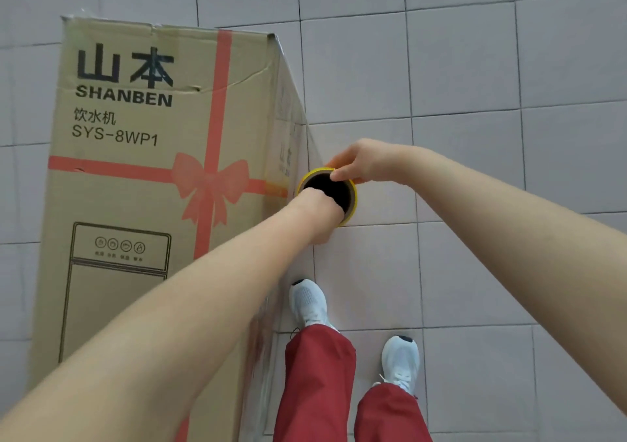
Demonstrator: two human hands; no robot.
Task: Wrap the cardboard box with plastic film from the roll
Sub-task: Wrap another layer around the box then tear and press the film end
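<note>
1. Because the wrapping has to travel right round it, the person stands close against the near corner of the tall brown cardboard box (142, 183). The box stands upright on the pale grey tiled floor (475, 68) and fills the left of the head view.
2. Both hands hold the yellow-rimmed roll (354, 200), its dark hollow core facing upward. It sits just beside the box's narrow side face, level with the printed bow.
3. The left hand (319, 217) clasps the near wall of the roll, with its fingers curled round it and mostly hidden. The right hand (359, 161) pinches the far rim between thumb and fingertips. Grips on opposite sides, I judge, steady the roll upright and let it turn as the sheet pays out.
4. Clear plastic film (298, 126) lies glossy over the narrow side face and runs down to the roll. Holding the roll so near the cardboard probably keeps that sheet taut. Wrinkled film also shows lower down, along the near corner.
5. On the broad face, large black characters read 山本 above "SHANBEN", then 饮水机 and "SYS-8WP1". A printed red ribbon with a bow crosses the panel. Below it is a line drawing of an appliance with four round icons whose captions are too small to read. The side face repeats 山本 in smaller print.
6. White trainers (308, 302) under red trousers (319, 384) are planted beside the box and pointing along it, which suggests a walk round it.
</note>
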